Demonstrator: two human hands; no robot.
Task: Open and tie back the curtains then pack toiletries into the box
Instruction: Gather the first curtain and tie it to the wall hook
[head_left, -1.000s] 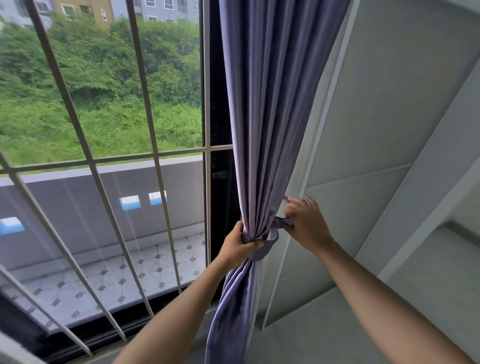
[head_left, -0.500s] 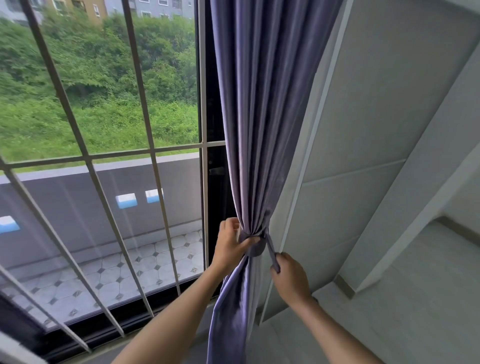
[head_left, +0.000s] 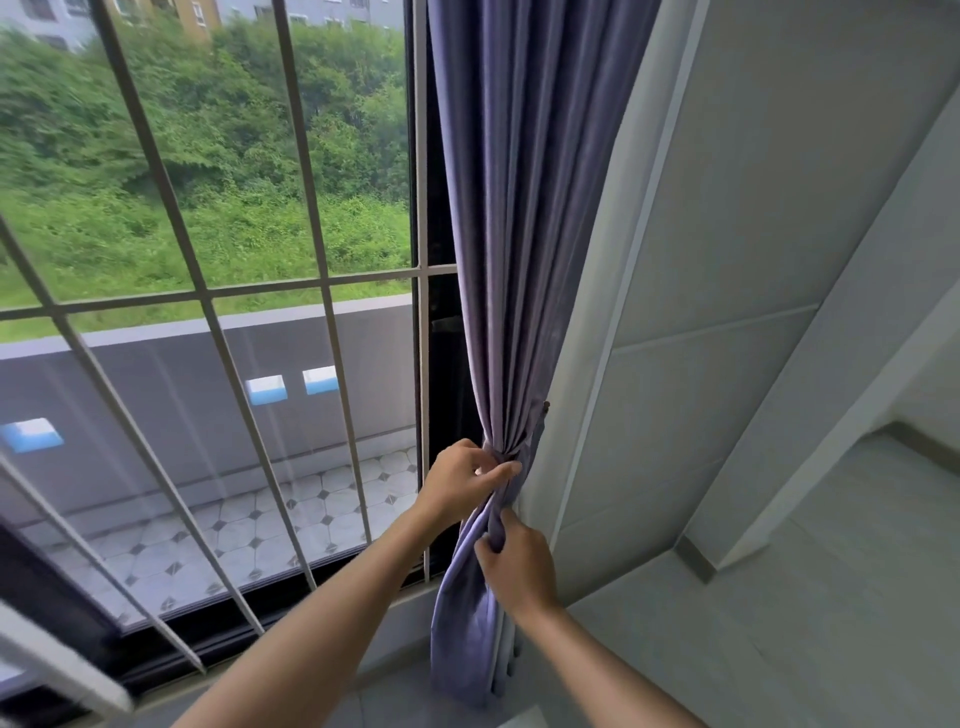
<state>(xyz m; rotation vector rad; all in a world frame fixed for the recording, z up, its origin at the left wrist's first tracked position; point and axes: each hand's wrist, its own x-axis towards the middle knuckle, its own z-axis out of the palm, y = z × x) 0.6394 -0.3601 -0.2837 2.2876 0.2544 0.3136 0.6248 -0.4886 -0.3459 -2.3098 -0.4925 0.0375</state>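
Left hand (head_left: 465, 480) pinches gathered waist of purple curtain (head_left: 524, 218), thumb across folds. Right hand (head_left: 519, 564) just below, gripping dangling tie-back strip (head_left: 497, 519). Window bars (head_left: 208, 322) at left, curtain bunched against window edge, white wall (head_left: 727, 234) at right.

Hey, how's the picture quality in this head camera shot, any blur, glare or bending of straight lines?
Head view: even daylight comes through the window, with no hard shadows; the window bars and wall panel seams splay and lean from wide-angle distortion; the trees at top left look smeared; faint pale streaks of reflection cross the glass; the curtain, left hand and right hand stay fairly sharp.
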